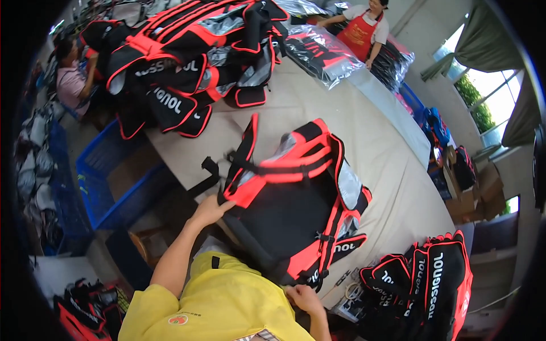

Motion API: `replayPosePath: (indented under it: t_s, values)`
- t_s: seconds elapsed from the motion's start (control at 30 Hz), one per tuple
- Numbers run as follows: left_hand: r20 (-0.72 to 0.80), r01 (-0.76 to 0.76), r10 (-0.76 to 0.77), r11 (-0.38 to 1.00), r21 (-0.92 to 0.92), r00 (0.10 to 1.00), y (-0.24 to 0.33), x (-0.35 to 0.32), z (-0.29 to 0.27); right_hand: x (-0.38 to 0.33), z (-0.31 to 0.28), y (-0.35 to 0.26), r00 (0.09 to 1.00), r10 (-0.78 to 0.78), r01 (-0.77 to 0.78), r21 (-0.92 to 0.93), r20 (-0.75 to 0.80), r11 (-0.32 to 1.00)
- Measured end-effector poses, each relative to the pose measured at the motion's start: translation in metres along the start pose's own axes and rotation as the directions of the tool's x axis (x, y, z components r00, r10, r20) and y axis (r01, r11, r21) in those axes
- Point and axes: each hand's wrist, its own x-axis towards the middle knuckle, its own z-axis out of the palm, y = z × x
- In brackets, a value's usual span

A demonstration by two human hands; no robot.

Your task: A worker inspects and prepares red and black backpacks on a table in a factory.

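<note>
Left hand (209, 210), fingers spread flat, presses the near-left corner of the black-and-red bag (293, 199); right hand (304, 298) closes on its near-right bottom edge. The bag lies mid-table (392, 170), long axis running far-left to near-right, extending away from both hands.

Daylight came from the window (489, 96) on my right, blown out white. The table (364, 142) was evenly lit; fisheye edges bent, darkened, perhaps slightly soft.
</note>
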Motion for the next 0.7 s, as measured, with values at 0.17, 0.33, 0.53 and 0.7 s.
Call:
replayPosePath:
  t_s: [0.17,0.33,0.53,0.7]
  values:
    - [0.143,-0.003,0.022,0.991,-0.13,0.989,-0.07,0.035,0.01,0.051,-0.05,-0.136,0.829,-0.497,0.515,0.002,-0.255,0.857]
    - [0.277,-0.015,0.018,1.0,-0.014,0.961,-0.09,0.055,0.007,0.212,-0.105,-0.207,0.893,-0.444,0.251,-0.738,-0.073,0.627]
    - [0.608,0.014,-0.135,0.98,0.201,0.782,-0.06,0.062,-0.034,0.3,-0.288,-0.246,0.311,-0.487,-0.509,-0.575,-0.816,0.64]
    - [0.763,-0.29,-0.195,0.845,0.45,0.616,-0.012,0.103,-0.126,0.269,-0.193,-0.295,0.661,-0.379,0.215,-0.32,-0.647,0.923]
